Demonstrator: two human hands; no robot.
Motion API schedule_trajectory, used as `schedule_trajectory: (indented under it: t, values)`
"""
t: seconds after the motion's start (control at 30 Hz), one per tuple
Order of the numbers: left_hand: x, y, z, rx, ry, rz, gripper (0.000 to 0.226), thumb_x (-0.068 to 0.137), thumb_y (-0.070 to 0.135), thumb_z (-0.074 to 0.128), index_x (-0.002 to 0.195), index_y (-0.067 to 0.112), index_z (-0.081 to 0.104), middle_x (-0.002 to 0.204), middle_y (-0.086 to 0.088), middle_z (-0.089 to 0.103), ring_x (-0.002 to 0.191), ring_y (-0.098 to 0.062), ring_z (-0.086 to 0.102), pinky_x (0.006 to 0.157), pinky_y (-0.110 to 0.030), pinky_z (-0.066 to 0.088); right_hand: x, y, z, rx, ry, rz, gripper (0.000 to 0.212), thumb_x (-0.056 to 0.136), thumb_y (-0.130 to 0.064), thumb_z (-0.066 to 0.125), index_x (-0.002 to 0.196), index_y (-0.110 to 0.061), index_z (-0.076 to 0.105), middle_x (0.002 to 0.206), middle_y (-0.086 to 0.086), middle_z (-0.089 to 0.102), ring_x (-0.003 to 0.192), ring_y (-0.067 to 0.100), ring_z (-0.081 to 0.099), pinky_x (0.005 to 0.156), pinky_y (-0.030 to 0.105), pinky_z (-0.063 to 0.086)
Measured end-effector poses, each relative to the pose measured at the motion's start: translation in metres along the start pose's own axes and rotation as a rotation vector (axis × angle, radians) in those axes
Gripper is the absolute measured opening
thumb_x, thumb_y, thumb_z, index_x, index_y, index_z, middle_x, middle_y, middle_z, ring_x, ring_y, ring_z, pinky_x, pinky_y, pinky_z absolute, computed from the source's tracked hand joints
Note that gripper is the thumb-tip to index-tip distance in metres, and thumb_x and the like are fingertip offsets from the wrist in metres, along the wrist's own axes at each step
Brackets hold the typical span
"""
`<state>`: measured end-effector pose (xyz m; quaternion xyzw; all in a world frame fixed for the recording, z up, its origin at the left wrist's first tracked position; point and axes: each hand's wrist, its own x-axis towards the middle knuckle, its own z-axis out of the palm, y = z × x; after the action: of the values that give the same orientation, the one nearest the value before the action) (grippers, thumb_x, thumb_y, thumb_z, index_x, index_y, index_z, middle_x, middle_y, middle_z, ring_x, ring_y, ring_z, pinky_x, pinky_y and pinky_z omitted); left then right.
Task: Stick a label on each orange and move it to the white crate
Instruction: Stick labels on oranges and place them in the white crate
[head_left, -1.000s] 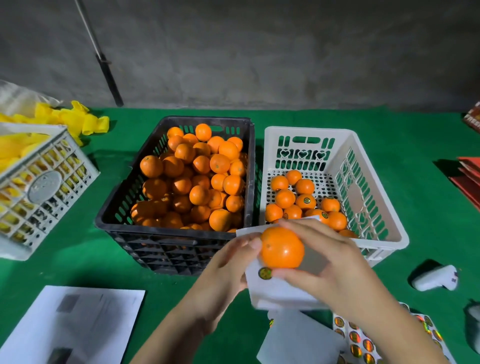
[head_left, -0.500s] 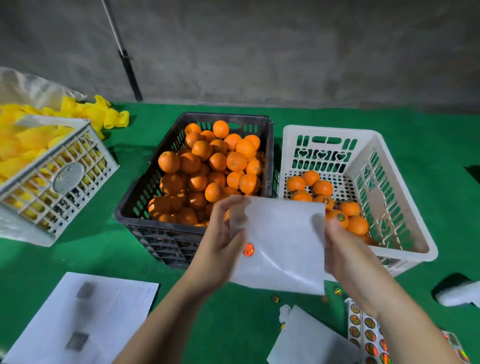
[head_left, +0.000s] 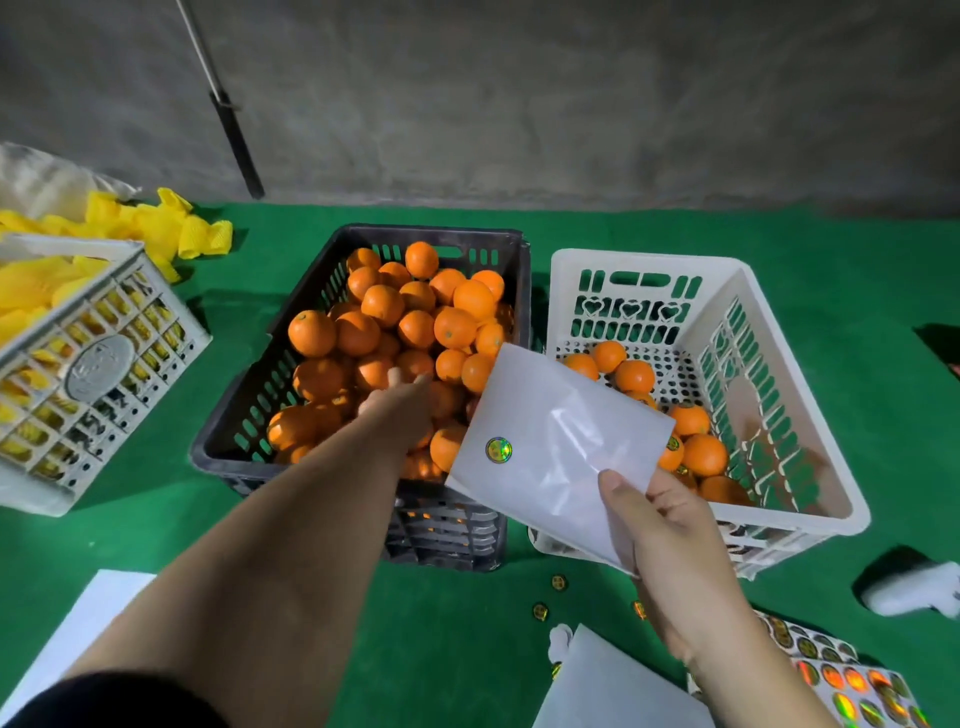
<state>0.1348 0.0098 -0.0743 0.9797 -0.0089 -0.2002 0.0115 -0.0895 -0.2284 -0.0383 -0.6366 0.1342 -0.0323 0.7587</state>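
Note:
The black crate (head_left: 431, 234) is heaped with unlabelled oranges (head_left: 382, 304). My left hand (head_left: 400, 402) reaches into it, fingers stretched over the pile near the right side; it grips nothing that I can see. My right hand (head_left: 660, 525) pinches the lower corner of a white backing sheet (head_left: 561, 436) that carries one shiny round label (head_left: 498, 449). The sheet hangs over the gap between the two crates. The white crate (head_left: 644, 260) on the right holds several labelled oranges (head_left: 704, 454), partly hidden by the sheet.
A sheet of shiny labels (head_left: 841, 680) and blank white sheets (head_left: 613, 680) lie at the bottom right. Loose labels (head_left: 558, 582) dot the green cloth. A white handheld device (head_left: 914, 590) lies far right. A pale crate of yellow foam nets (head_left: 78, 364) stands left. Paper (head_left: 88, 618) lies bottom left.
The orange held over the sheet a second ago is gone from my hands. My left hand let go of the sheet and moved into the black crate; my right hand holds the sheet alone.

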Motion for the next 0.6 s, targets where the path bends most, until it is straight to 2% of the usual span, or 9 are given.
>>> schedule_trajectory:
  t: [0.07,0.13,0.2,0.27,0.33,0.4,0.47,0.53,0.6]
  values:
    - [0.007,-0.015,0.002,0.074,0.051,-0.018,0.079,0.105,0.023,0.057,0.167,0.037,0.009,0.165,-0.016,0.015,0.122,-0.045,0.061,0.086,-0.051,0.062,-0.001,0.003,-0.002,0.002,0.033,0.011,0.034,0.094,-0.035,0.067,0.127,-0.032,0.073,0.127,-0.006,0.075,0.12,0.021,0.07,0.11,0.053,0.048]
    - [0.007,-0.015,-0.002,0.09,0.138,-0.051,0.068,0.105,0.02,0.057,0.163,0.035,0.025,0.161,-0.015,0.022,0.124,-0.044,0.06,0.085,-0.05,0.062,0.001,0.007,-0.004,-0.003,0.071,0.021,0.026,0.1,-0.027,0.068,0.124,-0.033,0.074,0.125,-0.005,0.076,0.118,0.021,0.071,0.111,0.055,0.048]
    - [0.003,-0.01,-0.006,0.049,0.169,-0.054,0.051,0.105,0.025,0.059,0.153,0.028,0.043,0.148,-0.013,0.032,0.118,-0.041,0.062,0.079,-0.047,0.061,0.002,0.009,-0.005,0.007,0.091,0.043,0.025,0.104,-0.02,0.062,0.124,-0.028,0.075,0.125,-0.004,0.076,0.119,0.022,0.071,0.112,0.057,0.047]
    - [-0.002,-0.006,-0.013,-0.07,0.146,-0.005,0.054,0.098,0.038,0.071,0.145,0.023,0.05,0.127,-0.007,0.039,0.107,-0.034,0.06,0.076,-0.045,0.06,0.004,0.008,-0.005,0.04,0.09,0.055,0.027,0.106,-0.016,0.059,0.126,-0.024,0.074,0.128,-0.002,0.075,0.121,0.023,0.07,0.113,0.057,0.045]
    - [-0.016,-0.003,-0.028,-0.436,0.133,0.032,0.068,0.086,0.05,0.083,0.142,0.02,0.057,0.123,-0.003,0.053,0.099,-0.025,0.061,0.076,-0.037,0.056,0.003,0.003,-0.004,0.065,0.088,0.044,0.029,0.106,-0.014,0.057,0.126,-0.026,0.075,0.13,-0.002,0.074,0.123,0.022,0.069,0.113,0.056,0.045]
    - [-0.045,-0.002,-0.044,-0.914,0.174,0.061,0.083,0.08,0.058,0.086,0.147,0.018,0.058,0.132,0.0,0.064,0.115,-0.023,0.064,0.082,-0.033,0.051,0.002,-0.005,-0.007,0.076,0.106,0.032,0.031,0.106,-0.012,0.055,0.122,-0.029,0.076,0.129,-0.003,0.075,0.121,0.02,0.07,0.112,0.052,0.046]
    - [-0.087,-0.002,-0.051,-1.26,0.213,0.177,0.071,0.078,0.067,0.082,0.137,0.032,0.068,0.133,0.007,0.07,0.128,-0.021,0.063,0.092,-0.033,0.05,0.002,-0.012,-0.012,0.116,0.131,0.021,0.03,0.106,-0.011,0.054,0.123,-0.021,0.076,0.129,-0.001,0.075,0.121,0.02,0.07,0.111,0.05,0.046]
    - [-0.131,-0.004,-0.046,-1.531,0.08,0.392,0.052,0.078,0.071,0.079,0.121,0.041,0.077,0.133,0.008,0.072,0.132,-0.019,0.064,0.105,-0.037,0.05,0.002,-0.019,-0.017,0.168,0.141,0.0,0.03,0.107,-0.009,0.052,0.131,-0.014,0.07,0.132,0.002,0.073,0.124,0.023,0.068,0.111,0.048,0.046]
    - [-0.171,-0.001,-0.033,-1.734,-0.175,0.578,0.061,0.078,0.068,0.081,0.127,0.033,0.076,0.146,0.0,0.065,0.141,-0.02,0.057,0.117,-0.037,0.046,-0.002,-0.023,-0.019,0.203,0.132,-0.026,0.031,0.108,-0.008,0.051,0.133,-0.012,0.068,0.133,0.003,0.073,0.126,0.023,0.068,0.107,0.042,0.053]
